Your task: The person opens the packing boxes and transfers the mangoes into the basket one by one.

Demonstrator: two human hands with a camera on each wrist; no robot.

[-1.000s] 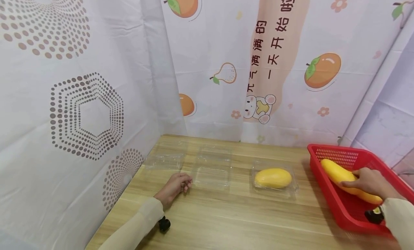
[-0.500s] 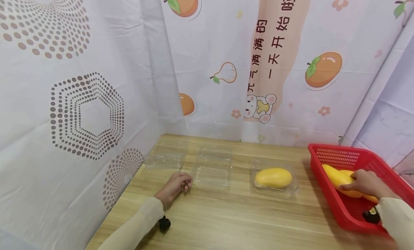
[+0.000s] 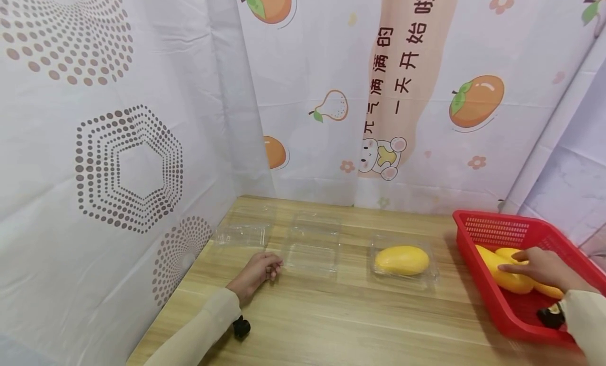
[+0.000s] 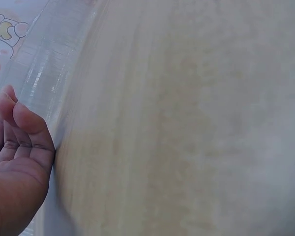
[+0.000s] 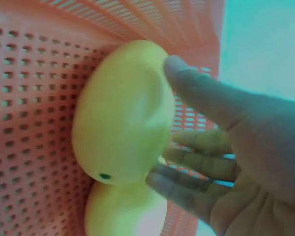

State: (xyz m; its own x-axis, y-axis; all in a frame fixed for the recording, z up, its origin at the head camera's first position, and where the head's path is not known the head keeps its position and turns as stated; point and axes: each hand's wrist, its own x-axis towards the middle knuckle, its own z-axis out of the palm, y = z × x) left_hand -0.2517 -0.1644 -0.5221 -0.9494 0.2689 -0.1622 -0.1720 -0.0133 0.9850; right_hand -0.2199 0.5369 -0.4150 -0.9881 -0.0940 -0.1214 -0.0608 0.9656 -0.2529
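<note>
My right hand (image 3: 542,267) is inside the red basket, over a yellow mango (image 3: 504,271). In the right wrist view, its thumb touches one side of this mango (image 5: 125,113) and the fairly straight fingers lie at its edge. Another yellow mango (image 5: 128,211) lies against it, partly hidden. My left hand (image 3: 258,274) rests on the table with loosely curled fingers, holding nothing, close to a clear plastic clamshell box (image 3: 310,258). A further mango (image 3: 402,260) lies in a clear plastic box (image 3: 433,274) between that clamshell and the basket.
The red basket (image 3: 487,292) stands at the table's right side. Another clear plastic box (image 3: 241,234) lies at the back left, beyond the left hand. Printed curtains (image 3: 303,161) hang along the back and left edges of the wooden table (image 3: 331,318).
In the basket, the mangoes under my right hand have shifted, and more of the one behind shows. My right hand has moved only slightly; the left hand stays in place.
</note>
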